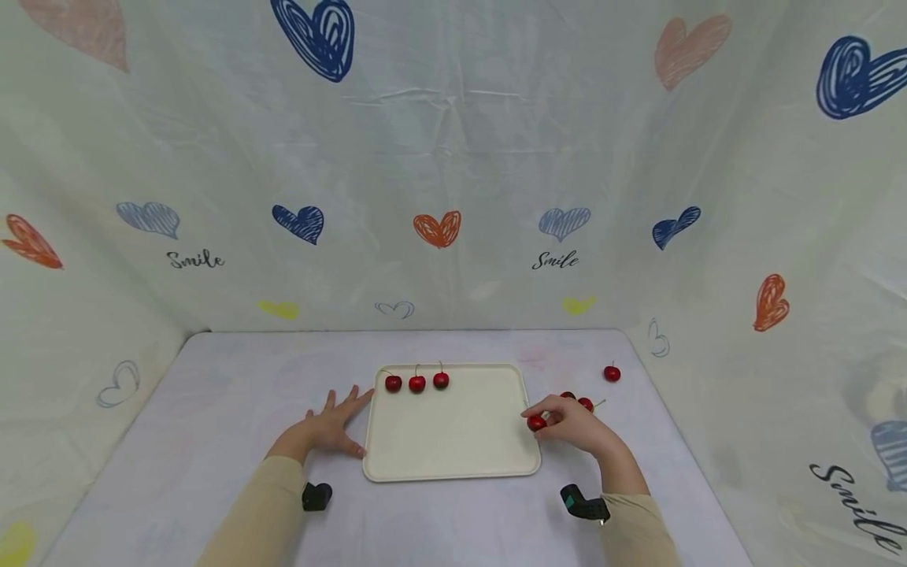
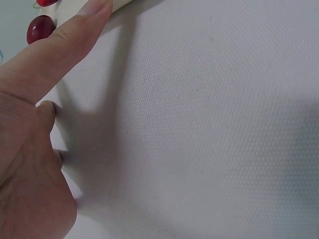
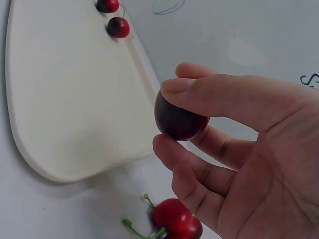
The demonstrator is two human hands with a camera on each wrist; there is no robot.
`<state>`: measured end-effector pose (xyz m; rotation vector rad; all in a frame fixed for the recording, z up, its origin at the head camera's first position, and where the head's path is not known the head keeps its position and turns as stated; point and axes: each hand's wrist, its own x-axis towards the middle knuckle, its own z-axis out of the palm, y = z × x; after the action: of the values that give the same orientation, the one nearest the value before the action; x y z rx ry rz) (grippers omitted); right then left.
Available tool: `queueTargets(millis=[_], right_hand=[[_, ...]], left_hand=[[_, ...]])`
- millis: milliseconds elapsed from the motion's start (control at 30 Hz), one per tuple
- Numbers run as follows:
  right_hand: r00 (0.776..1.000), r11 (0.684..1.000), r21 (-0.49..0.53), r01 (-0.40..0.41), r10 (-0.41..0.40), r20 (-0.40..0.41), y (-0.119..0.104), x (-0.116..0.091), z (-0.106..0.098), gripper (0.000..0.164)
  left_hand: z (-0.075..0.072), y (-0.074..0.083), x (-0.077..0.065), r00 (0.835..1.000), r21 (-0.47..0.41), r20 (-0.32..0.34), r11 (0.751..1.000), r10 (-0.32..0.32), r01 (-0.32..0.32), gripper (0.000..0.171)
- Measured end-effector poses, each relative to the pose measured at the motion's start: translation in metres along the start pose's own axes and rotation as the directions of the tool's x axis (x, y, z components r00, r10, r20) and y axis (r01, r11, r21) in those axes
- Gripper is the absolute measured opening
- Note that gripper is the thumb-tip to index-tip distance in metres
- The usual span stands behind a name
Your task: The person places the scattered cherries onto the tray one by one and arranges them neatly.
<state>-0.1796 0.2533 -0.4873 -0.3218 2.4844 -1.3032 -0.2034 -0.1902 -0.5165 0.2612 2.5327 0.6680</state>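
A cream rectangular tray lies on the table, with three red cherries in a row along its far left side. My right hand pinches another cherry between thumb and fingers, above the tray's right edge. In the right wrist view that cherry looks dark, and its stem is hidden. At the tray's left edge, my left hand lies with fingers spread, its thumb touching the rim. Several loose cherries with green stems lie beside the tray, partly behind my right hand.
One more cherry lies apart at the table's far right. A white cloth covers the table. Behind and at both sides hangs a pale curtain printed with hearts. A black wrist device sits by the right sleeve.
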Motion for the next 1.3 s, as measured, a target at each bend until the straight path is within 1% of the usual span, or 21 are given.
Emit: queueTargets(millis=[67, 300, 467, 767, 967, 1300], right_hand=[[1.000, 1.000, -0.003, -0.005, 0.005, 0.018, -0.004, 0.005, 0.003, 0.031], [0.997, 1.000, -0.004, 0.015, -0.015, 0.081, -0.016, 0.024, 0.012, 0.033], [0.992, 0.999, 0.038, 0.022, -0.027, 0.125, -0.022, 0.037, 0.019, 0.033], [0.984, 0.994, 0.106, 0.039, -0.057, 0.171, -0.029, 0.059, 0.039, 0.025], [0.986, 0.998, 0.059, 0.038, -0.047, 0.159, -0.030, 0.069, 0.049, 0.024], [0.989, 1.000, -0.004, 0.020, -0.019, 0.143, -0.035, 0.088, 0.052, 0.025]], left_hand=[[0.001, -0.001, 0.001, 1.000, 0.001, 0.001, 1.000, -0.004, 0.004, 0.113], [0.002, -0.003, 0.002, 1.000, 0.004, -0.005, 1.000, 0.001, -0.001, 0.113], [0.002, -0.004, 0.002, 1.000, 0.003, -0.005, 1.000, 0.001, -0.001, 0.113], [0.000, -0.002, -0.001, 1.000, -0.008, 0.001, 1.000, -0.004, 0.004, 0.113], [-0.001, 0.001, -0.001, 1.000, -0.018, 0.002, 1.000, -0.008, 0.008, 0.112], [-0.001, 0.002, 0.000, 1.000, -0.009, 0.004, 1.000, -0.014, 0.014, 0.111]])
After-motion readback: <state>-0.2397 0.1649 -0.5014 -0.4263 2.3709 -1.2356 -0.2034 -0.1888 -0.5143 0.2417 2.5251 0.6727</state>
